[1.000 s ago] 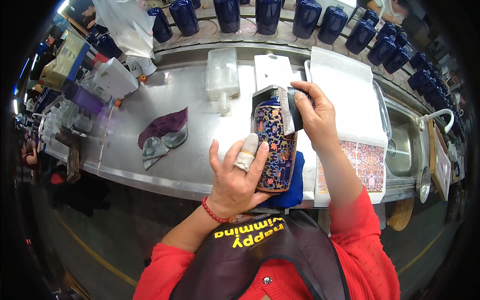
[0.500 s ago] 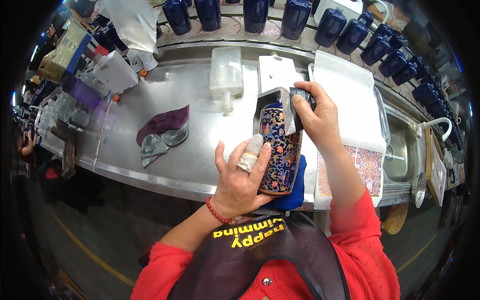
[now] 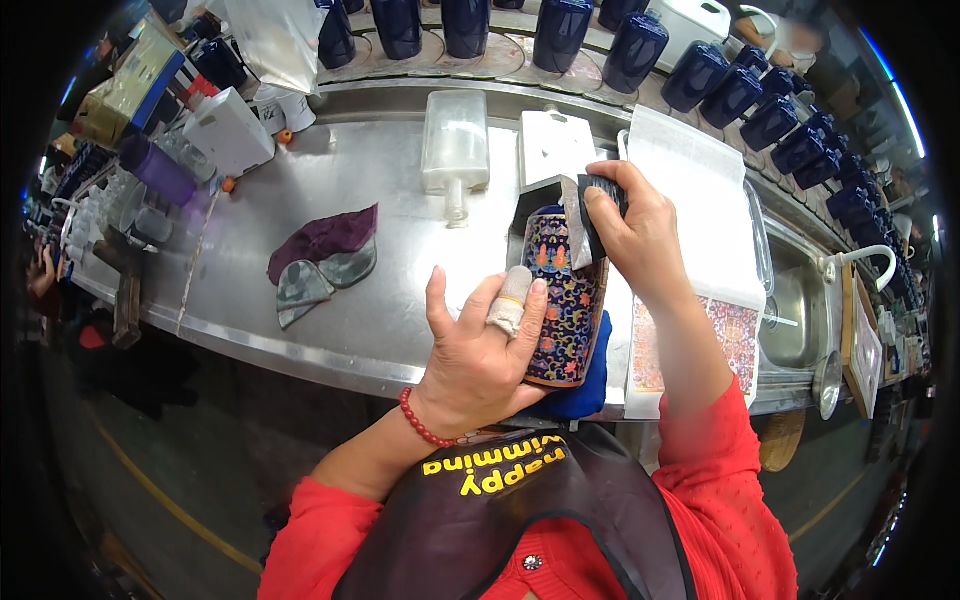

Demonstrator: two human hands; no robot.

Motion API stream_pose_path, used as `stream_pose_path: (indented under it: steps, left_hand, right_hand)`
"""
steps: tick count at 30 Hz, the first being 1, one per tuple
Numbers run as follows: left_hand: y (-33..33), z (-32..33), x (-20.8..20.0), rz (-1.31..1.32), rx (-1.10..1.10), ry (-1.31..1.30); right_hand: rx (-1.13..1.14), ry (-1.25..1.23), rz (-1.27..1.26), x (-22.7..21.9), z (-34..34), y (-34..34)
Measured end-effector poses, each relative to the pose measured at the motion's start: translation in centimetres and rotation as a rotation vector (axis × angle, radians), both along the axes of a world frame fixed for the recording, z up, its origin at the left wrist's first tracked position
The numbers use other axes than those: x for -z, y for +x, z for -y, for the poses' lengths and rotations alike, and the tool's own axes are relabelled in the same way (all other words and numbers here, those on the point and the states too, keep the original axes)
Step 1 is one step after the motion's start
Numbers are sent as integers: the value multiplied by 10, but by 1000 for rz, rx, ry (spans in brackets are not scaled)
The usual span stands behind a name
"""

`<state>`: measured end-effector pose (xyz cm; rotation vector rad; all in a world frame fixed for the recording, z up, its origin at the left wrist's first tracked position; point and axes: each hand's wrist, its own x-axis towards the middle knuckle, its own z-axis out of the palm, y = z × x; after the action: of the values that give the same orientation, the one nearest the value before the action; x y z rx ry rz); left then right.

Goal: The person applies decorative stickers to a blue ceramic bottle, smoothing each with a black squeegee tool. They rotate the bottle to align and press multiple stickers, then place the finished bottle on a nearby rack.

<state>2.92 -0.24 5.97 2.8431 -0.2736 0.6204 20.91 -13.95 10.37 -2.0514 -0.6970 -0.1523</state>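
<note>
Clasping with the left hand a dark blue bottle with multicoloured floral pattern, slanting above a bright blue cloth, near the front edge of a brushed steel table. Pressing the forefinger and a finger in a grey fabric cover to the left side of the bottle, reaching with the thumb below its base (partly hidden, so cannot tell the whole hold), and spreading the outer fingers away. Wearing on the left wrist a red bead bracelet. Pinching in the right hand, between thumb and fingers, a flat black piece, set at the upper right side of the bottle, beside a thin grey strip. Cannot tell the exact contact there. To see on the table, left of the hands: a crumpled purple cloth, touching mottled grey pieces. Beyond the hands: a clear rectangular bottle, lying neck toward the person. To the right: a white paper sheet and a steel sink.
</note>
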Motion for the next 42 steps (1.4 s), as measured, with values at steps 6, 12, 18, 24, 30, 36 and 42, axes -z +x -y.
stream_pose_path:
  steps: [6,12,18,24,30,36,42]
  left_hand:
    - [0,-3,15,65,22,-267]
    - [0,0,27,57,9,-278]
    - [1,-2,13,62,11,-155]
    - [0,-2,1,10,9,-30]
    - [16,-22,3,-1,167,-352]
    - [51,-21,6,69,115,-293]
    - [58,-19,1,58,110,-304]
  right_hand:
    - [97,52,-185,-4,18,-11]
    - [35,-8,-150,-4,11,-8]
    - [-40,33,-105,-6,5,-2]
    - [-5,409,-350,7,47,-17]
    - [54,344,-172,21,60,-28]
    - [-69,-128,355,28,55,-31]
    - [-146,-212,394,30,48,-35]
